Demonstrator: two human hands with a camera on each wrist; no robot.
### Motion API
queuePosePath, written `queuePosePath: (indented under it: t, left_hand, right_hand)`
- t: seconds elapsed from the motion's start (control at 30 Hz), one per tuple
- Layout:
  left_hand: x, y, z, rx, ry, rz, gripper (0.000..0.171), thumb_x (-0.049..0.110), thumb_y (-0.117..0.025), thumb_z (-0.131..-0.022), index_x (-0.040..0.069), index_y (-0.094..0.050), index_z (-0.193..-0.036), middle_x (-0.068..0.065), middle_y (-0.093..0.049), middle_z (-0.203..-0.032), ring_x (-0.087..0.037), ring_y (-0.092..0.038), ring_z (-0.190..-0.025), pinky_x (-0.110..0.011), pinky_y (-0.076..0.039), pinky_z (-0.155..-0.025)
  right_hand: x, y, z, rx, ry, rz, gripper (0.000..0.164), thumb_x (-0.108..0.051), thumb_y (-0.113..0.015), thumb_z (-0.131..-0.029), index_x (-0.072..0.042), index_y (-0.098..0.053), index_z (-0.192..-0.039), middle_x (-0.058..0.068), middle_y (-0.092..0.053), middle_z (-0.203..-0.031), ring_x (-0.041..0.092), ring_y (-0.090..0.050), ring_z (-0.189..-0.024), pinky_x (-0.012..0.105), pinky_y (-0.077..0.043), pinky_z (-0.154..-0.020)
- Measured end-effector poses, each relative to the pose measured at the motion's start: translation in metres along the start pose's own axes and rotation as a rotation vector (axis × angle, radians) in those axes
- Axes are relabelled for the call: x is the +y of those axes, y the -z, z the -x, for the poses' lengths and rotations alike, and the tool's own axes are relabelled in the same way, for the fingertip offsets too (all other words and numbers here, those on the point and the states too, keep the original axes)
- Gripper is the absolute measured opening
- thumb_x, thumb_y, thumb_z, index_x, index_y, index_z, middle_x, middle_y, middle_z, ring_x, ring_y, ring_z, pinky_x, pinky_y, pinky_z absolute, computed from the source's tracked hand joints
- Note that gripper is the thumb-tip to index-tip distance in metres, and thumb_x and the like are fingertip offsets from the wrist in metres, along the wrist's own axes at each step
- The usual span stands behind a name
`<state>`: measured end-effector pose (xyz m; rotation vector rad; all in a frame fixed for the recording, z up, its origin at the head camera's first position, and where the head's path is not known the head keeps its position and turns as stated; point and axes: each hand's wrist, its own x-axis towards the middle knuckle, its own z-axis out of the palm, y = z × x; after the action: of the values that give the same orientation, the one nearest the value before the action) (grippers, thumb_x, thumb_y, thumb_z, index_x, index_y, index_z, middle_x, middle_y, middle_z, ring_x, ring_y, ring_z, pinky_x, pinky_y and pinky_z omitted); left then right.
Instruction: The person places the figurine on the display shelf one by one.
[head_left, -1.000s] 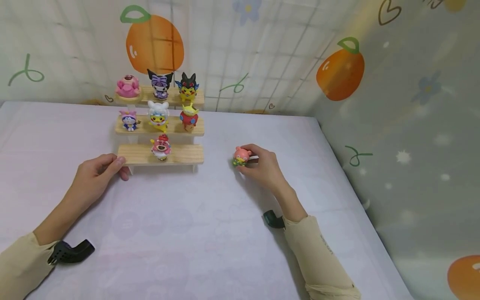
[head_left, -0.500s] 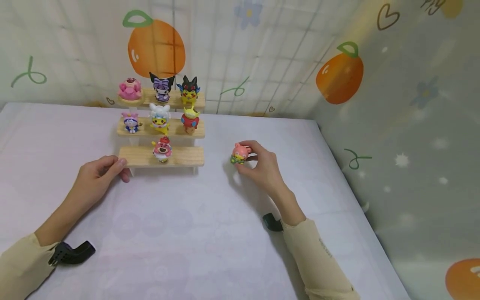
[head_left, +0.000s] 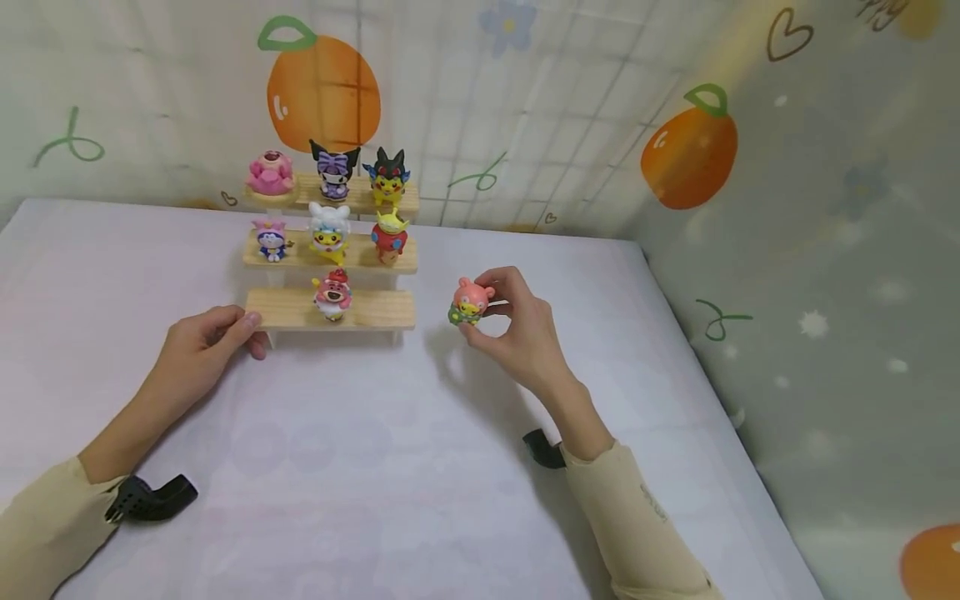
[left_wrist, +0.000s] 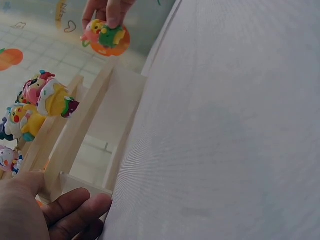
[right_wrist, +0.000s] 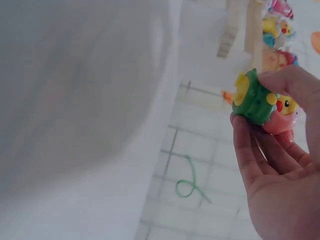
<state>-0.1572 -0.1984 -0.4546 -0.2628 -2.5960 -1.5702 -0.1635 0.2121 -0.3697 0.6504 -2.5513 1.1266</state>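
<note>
In the head view my right hand (head_left: pixel 528 337) pinches a small toy figurine (head_left: pixel 469 302) with a pink eared hood, yellow face and green base. It is lifted above the table, right of a three-step wooden display stand (head_left: pixel 381 308). The right wrist view shows thumb and fingers on the green base (right_wrist: pixel 256 102). My left hand (head_left: pixel 197 348) holds the left end of the lowest step, thumb on top and other fingers below. On that step stands one figurine (head_left: pixel 332 296) with a pink face and red top.
Three figurines stand on the middle step, among them a white-hooded yellow one (head_left: pixel 328 233). The top row has a black-eared purple one (head_left: pixel 334 172), a dark-hooded yellow one (head_left: pixel 387 177) and a pink one (head_left: pixel 271 173) on a round platform. A patterned curtain (head_left: pixel 570 108) hangs behind.
My right hand has raised the pink-hooded figurine off the table and brought it slightly left, nearer the stand. The left hand keeps its hold on the lowest step.
</note>
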Motion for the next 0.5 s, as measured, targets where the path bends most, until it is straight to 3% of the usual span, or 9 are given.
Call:
queuePosePath:
  t: [0.5]
  left_hand:
    - [0.001,0.001,0.0,-0.003,0.007,0.001,0.035,0.039,-0.058,-0.11,0.01,-0.074,-0.1,-0.004,-0.076,-0.083,-0.008,-0.062,-0.088,-0.015,-0.041,-0.082]
  right_hand:
    - [-0.049,-0.034,-0.038,-0.072,0.131,-0.092,0.052,-0.002,-0.083,-0.084,-0.007,-0.057,-0.129,0.003,-0.069,-0.117,0.013,-0.067,-0.107,0.028,-0.059,-0.09]
